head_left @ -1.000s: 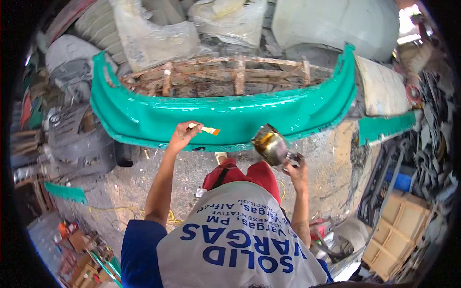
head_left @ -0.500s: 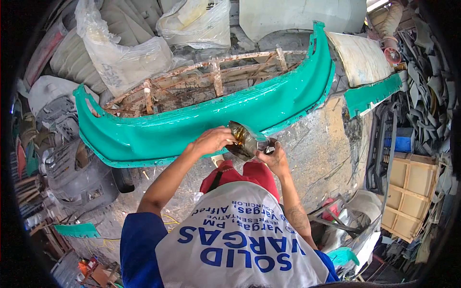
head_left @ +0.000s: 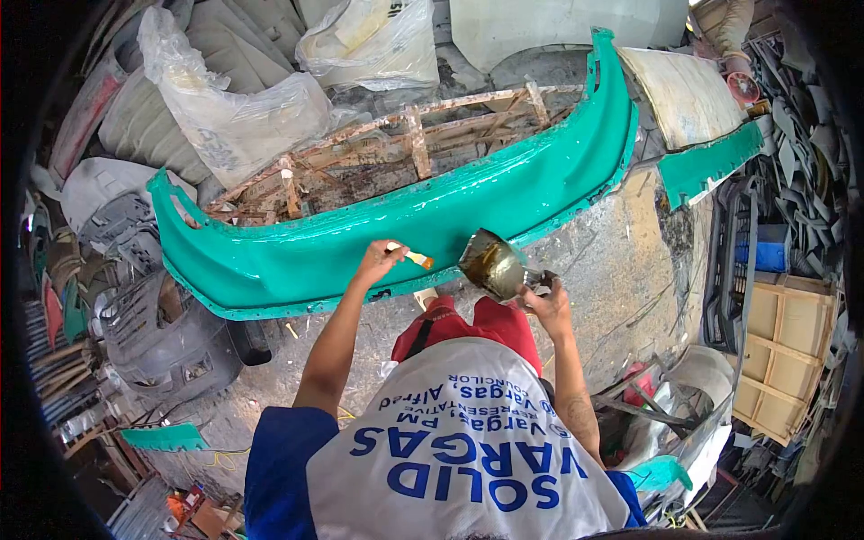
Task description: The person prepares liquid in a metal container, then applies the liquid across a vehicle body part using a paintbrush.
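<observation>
My left hand [head_left: 380, 264] is closed around a small paintbrush [head_left: 408, 255] with a pale handle. The brush's amber-wet bristles point right, over the lower part of a glossy green bumper-shaped piece [head_left: 342, 241]. In my right hand [head_left: 551, 310] is a cut-open jug [head_left: 493, 264], gripped at its narrow end. Its wide mouth tilts toward the bumper piece, and dark amber liquid shows inside. Brush and jug are apart. The long, curved bumper piece stretches across the space in front of me.
Behind the bumper piece is a rusty frame [head_left: 416, 144]. Plastic-wrapped parts [head_left: 243, 112] stand at the back left. A dark bumper [head_left: 166, 328] lies on the left. On the right are a green strip [head_left: 706, 166], a wooden-framed panel [head_left: 778, 351] and stacked grey scraps [head_left: 801, 171].
My left hand has moved down and away from the jug, bringing the brush out into view. My right hand and the jug have shifted slightly right, its mouth now more visible.
</observation>
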Motion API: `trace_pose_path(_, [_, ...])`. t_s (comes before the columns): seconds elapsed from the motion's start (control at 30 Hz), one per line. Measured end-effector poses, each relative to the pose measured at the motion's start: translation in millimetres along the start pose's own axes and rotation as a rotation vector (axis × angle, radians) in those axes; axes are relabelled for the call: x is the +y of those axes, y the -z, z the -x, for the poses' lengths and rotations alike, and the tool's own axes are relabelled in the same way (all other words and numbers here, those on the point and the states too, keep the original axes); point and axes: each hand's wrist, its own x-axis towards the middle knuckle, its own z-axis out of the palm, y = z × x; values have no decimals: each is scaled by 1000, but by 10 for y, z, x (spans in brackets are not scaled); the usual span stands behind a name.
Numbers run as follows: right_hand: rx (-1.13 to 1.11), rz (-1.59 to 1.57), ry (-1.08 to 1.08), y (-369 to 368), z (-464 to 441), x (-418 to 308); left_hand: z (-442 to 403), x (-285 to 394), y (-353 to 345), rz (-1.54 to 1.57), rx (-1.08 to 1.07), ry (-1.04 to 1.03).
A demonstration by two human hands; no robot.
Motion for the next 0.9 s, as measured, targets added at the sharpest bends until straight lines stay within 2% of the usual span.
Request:
trace_pose_path(0.03, [62,-12,-44,81,75,-64,-100,-73,-6,-75,28,-114])
trace_pose_path(0.07, [64,-11,-49,157,157,-126,-202,-147,18,-74,23,-111])
trace_pose_path(0.13, [120,-150,-138,276,314,-274,-321,-36,94,-92,140,-404])
trace_pose_path(0.2, [138,-161,-111,362,399,-302,-285,194,166,-173,145,-394])
trace_pose_path(0.27, [198,-172,-150,458,476,-231,-214,353,166,-462,256,-557])
trace_pose_path(0.3, [204,-207,-165,495,510,-206,-149,362,114,-467,255,-557])
trace_pose_path(0.37, [208,-241,-183,560,562,-141,80,322,-32,-680,116,-602])
trace_pose_path(0.5, [227,-279,-208,608,634,-199,419,284,-225,-662,-40,-608])
trace_pose_path(0.6, [240,-287,-215,612,653,-160,469,479,-117,-522,-81,-515])
trace_pose_path(0.67, [251,-261,-225,614,648,-139,180,322,16,-248,-102,-416])
trace_pose_path(0.73, [239,-261,-219,606,638,-133,-83,299,140,-238,-50,-430])
trace_pose_path(0.8, [235,-256,-211,614,640,-156,-348,79,226,-216,105,-420])
trace_pose_path(0.9, [184,-235,-208,633,643,-199,-295,413,295,-335,226,-409])
